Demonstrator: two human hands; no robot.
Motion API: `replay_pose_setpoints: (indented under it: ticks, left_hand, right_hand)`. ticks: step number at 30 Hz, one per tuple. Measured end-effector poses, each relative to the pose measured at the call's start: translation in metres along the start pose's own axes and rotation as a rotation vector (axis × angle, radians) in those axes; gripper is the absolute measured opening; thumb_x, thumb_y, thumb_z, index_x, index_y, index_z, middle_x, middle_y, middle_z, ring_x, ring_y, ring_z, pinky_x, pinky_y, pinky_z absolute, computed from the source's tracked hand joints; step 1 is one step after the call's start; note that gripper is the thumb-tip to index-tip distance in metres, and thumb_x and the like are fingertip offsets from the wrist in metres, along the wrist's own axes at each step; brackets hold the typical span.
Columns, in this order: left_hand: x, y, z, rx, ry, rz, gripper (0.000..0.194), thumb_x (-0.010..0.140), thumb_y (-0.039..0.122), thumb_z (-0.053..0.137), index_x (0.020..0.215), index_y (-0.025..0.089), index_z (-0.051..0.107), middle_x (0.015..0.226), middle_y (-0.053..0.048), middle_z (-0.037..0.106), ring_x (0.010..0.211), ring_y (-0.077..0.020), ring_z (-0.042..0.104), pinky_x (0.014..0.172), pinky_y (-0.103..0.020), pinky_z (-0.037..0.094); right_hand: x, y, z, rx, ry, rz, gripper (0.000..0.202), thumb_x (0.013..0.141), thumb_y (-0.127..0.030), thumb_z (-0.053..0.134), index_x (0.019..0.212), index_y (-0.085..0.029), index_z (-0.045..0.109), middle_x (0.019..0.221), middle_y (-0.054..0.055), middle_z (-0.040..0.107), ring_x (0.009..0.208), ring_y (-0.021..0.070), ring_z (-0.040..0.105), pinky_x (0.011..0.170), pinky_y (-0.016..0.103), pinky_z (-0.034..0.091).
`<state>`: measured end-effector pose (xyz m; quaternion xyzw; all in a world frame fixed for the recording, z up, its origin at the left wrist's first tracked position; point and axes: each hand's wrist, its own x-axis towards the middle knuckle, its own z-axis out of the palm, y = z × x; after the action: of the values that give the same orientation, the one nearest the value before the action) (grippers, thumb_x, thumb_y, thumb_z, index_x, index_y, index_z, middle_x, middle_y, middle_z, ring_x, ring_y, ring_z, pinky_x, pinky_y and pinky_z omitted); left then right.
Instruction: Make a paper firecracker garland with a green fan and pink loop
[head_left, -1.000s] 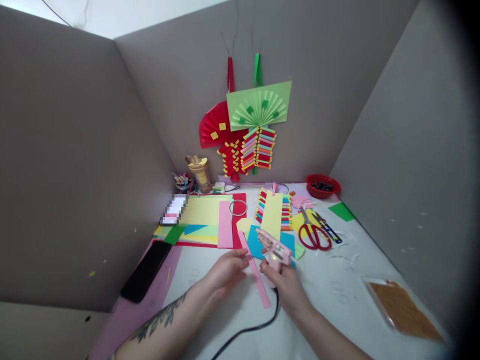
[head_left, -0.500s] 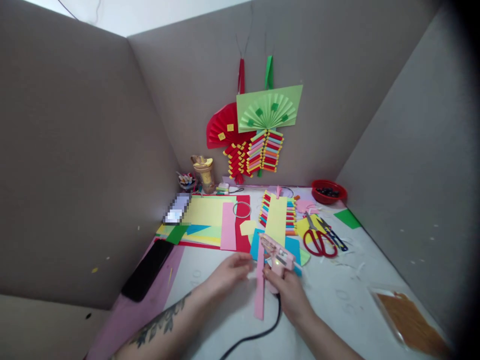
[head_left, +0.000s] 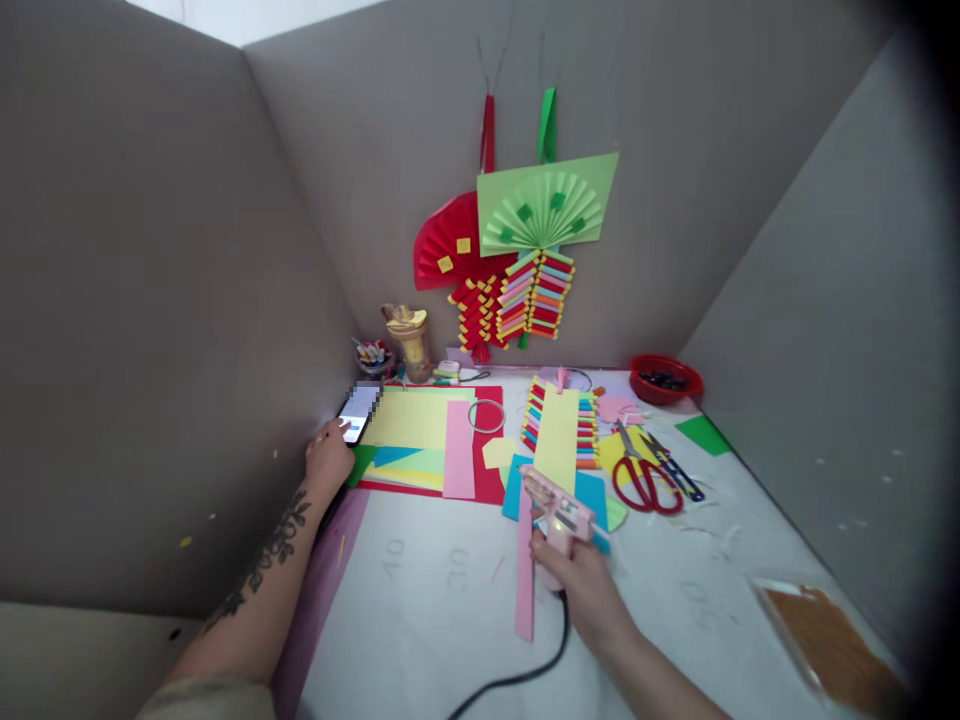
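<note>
In the head view my right hand [head_left: 574,575] is wrapped round the handle of a pink hot glue gun [head_left: 559,512], its nozzle pointing up and left. Under the gun lies a narrow pink paper strip [head_left: 525,590], its far end over a blue paper piece [head_left: 594,492]. Just beyond is a row of coloured paper rolls [head_left: 587,430] with a yellow paper strip [head_left: 556,430] across it. Over at the left wall, my left hand [head_left: 330,465] touches the lower part of a lit phone [head_left: 364,410] with an outstretched finger and grips nothing.
Red-handled scissors [head_left: 646,487] and a utility knife [head_left: 675,468] lie to the right. Behind them stands a red bowl [head_left: 666,380]. Stacked paper sheets [head_left: 420,415] lie left of centre. A black cord [head_left: 517,680] runs toward me. Paper fans [head_left: 544,215] hang at the back wall.
My left hand has moved from beside the pink strip out to the lit phone at the left. The right hand keeps its hold on the glue gun. The view has shifted slightly.
</note>
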<state>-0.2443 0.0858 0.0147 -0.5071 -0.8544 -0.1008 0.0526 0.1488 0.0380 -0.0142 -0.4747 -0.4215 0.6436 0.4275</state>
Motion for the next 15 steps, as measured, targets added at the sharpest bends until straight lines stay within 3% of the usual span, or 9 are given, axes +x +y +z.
replay_pose_setpoints:
  ticks: [5,10,15]
  left_hand:
    - [0.005,0.002,-0.006,0.013,0.001,0.004,0.05,0.073,0.002,0.043,0.122,0.013,0.046,0.121,-0.015,0.057,0.116,-0.0275,0.05,0.094,-0.039,0.039]
    - [0.008,0.0,-0.017,-0.021,0.082,0.028,0.05,0.073,0.004,0.044,0.122,0.012,0.045,0.116,-0.015,0.06,0.109,-0.0286,0.054,0.091,-0.037,0.041]
    - [0.013,0.005,-0.02,-0.03,0.048,0.036,0.054,0.072,0.001,0.043,0.125,0.012,0.042,0.119,-0.014,0.06,0.11,-0.0277,0.054,0.092,-0.036,0.04]
  right_hand:
    - [0.0,0.0,0.0,-0.016,-0.005,0.004,0.04,0.069,-0.044,0.069,0.099,-0.017,0.067,0.101,0.009,0.068,0.098,0.0274,0.06,0.081,0.036,0.049]
    - [0.0,-0.001,0.0,-0.056,0.035,0.034,0.029,0.066,-0.043,0.071,0.077,-0.017,0.068,0.078,0.007,0.069,0.083,0.027,0.061,0.072,0.035,0.049]
    - [-0.001,-0.006,0.0,-0.037,0.013,0.051,0.031,0.065,-0.043,0.071,0.08,-0.016,0.069,0.078,0.008,0.068,0.079,0.0271,0.061,0.071,0.036,0.048]
